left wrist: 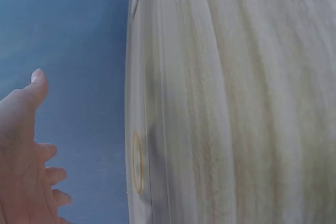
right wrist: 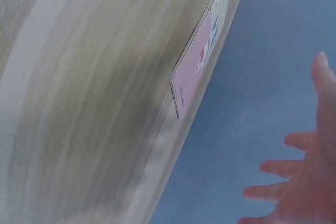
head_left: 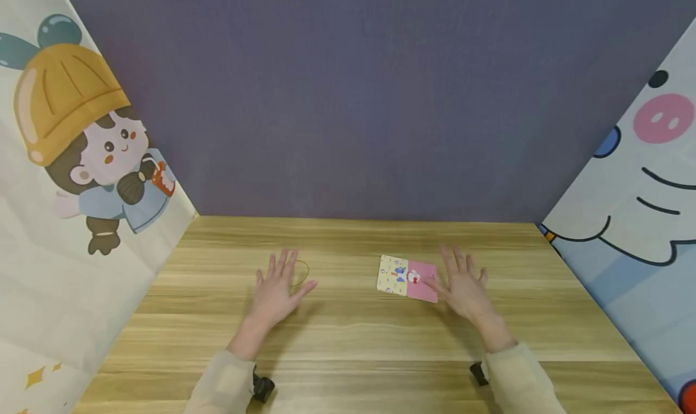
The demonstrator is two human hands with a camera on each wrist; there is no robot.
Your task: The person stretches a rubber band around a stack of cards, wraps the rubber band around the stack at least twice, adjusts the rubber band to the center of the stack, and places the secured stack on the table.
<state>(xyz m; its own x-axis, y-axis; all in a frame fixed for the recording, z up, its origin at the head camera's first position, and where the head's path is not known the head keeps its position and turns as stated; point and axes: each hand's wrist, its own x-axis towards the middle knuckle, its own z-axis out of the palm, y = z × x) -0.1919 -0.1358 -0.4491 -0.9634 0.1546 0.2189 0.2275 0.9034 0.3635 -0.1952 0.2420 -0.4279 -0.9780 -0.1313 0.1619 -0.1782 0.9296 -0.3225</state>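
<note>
Your left sleeve is plain pale cream and loosely cut, and your right sleeve matches it in colour and shape; you wear a small, blocky black device beside the left one and a similar dark attachment beside the right

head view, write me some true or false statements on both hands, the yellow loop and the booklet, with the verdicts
1. The thin yellow loop shows between the left hand's thumb and forefinger. True.
2. The booklet's pink part is nearer the right hand than its pale yellow part. True.
3. The right hand grips the booklet. False: its fingers are spread and it holds nothing.
4. The loop is wrapped around the booklet. False: they lie apart on the table.
5. The table has a wood-grain look. True.
</note>
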